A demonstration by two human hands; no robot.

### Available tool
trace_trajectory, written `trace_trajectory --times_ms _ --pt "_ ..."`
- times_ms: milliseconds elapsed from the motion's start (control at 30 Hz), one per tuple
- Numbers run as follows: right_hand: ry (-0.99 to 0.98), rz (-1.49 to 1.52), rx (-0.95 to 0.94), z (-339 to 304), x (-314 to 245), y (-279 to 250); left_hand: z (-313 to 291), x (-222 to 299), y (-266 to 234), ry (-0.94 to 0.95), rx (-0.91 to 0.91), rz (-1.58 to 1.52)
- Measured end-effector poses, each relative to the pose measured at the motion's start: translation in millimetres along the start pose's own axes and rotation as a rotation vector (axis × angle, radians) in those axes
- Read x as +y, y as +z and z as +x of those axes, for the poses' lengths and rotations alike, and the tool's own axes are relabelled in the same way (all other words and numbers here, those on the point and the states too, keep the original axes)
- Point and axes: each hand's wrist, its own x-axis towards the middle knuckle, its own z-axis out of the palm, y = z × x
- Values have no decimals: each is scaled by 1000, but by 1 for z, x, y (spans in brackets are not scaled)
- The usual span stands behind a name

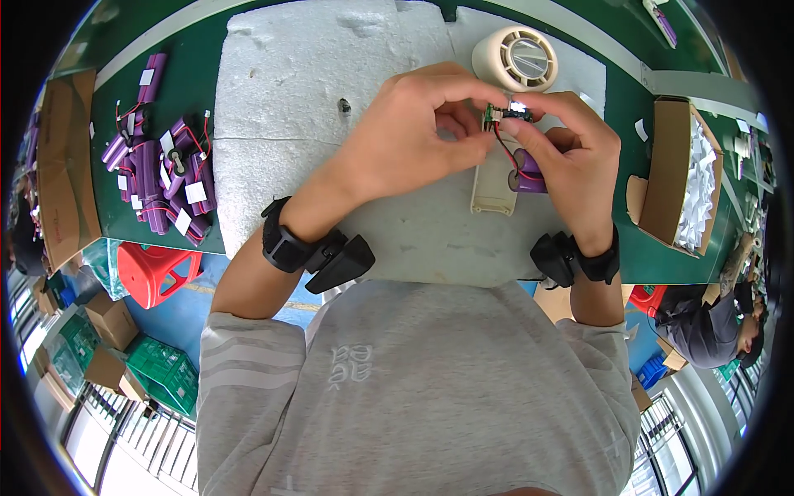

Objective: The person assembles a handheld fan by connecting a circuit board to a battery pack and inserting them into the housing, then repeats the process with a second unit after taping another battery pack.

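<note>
My left hand [409, 136] pinches one end of a small green circuit board [490, 116] between thumb and fingertips. My right hand [579, 153] grips its other end, where a bright white spot shows. Red and black wires [503, 149] run from a white connector on the board down to a purple battery pack [529, 175], partly hidden by my right hand. Under the battery lies a cream handle shell [490, 197]. Just beyond my fingers is a round cream fan-like head [490, 59] with a slotted rim; my hands hide whether it joins the shell.
A foam sheet [281, 99] covers the green table [178, 87]. Purple battery packs [153, 178] with wires are heaped at the left. To the right stands an open carton [666, 174] holding white pieces. A red stool [145, 269] is below left; another person [703, 326] sits at far right.
</note>
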Motion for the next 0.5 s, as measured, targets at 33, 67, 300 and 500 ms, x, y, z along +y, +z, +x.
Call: trace_trajectory --times_ms 33,67,300,500 --pt "8 0 -4 0 -1 -1 0 1 0 0 0 0" --pt "16 -1 -8 0 -3 -2 0 2 0 -55 -15 -11" --pt "-19 -20 -70 1 -1 -9 1 4 5 -182 1 -108" --pt "6 14 -123 2 5 -12 5 11 7 -323 -53 -8"
